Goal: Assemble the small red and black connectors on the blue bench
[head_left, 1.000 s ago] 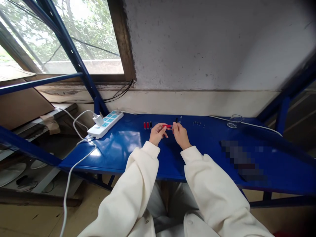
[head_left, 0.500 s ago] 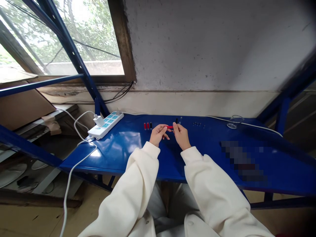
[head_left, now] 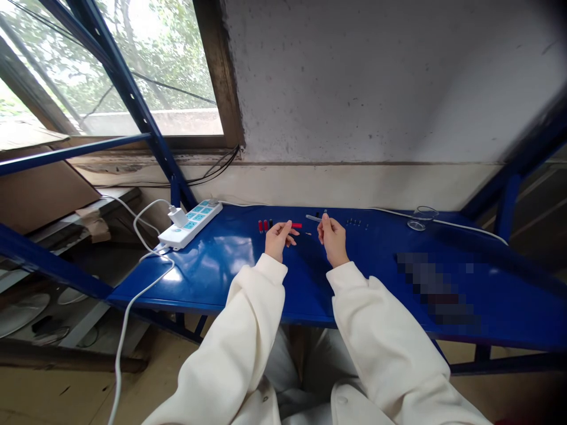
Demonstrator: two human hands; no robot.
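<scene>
In front of me, my left hand (head_left: 278,237) pinches a short red tube (head_left: 297,225) between thumb and fingertips, its end pointing right. My right hand (head_left: 333,238) grips a slim clear tube (head_left: 313,218) that points left toward the red one. The two tubes are apart. A tiny light-coloured piece (head_left: 308,234) shows between the hands, too small to name. Left of my left hand, two red cylinders (head_left: 263,225) and a black cylinder (head_left: 271,223) stand on the blue table (head_left: 225,277). Behind my right hand is another small black piece (head_left: 318,214).
Several tiny parts (head_left: 354,222) lie right of my right hand. Farther right stands a clear glass cup (head_left: 422,218) beside a white cable (head_left: 465,228). A white power strip (head_left: 190,224) with a plugged-in charger sits at the left. A blurred patch (head_left: 436,289) covers something on the right.
My hands have moved apart, the right one slightly to the right. The red tube, earlier between both hands, is now in the left only; a clear tube shows in the right.
</scene>
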